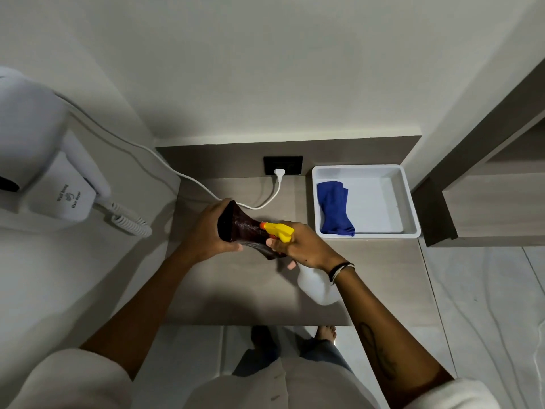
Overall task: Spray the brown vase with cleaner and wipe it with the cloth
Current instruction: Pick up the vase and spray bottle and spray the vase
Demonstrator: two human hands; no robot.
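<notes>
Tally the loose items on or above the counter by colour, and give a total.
Brown: 1, the vase in the left hand
Blue: 1, the cloth
White: 2, the tray and the spray bottle in the right hand
Total: 4

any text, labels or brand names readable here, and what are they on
"Wall ...ng" on the white hair dryer holder, upper line; second word too blurred to read for sure.
"Hair Dryer" on the same holder, lower line, below a small logo too small to make out.
No readable text shows on the spray bottle, brown vase, tray or wall socket.
</notes>
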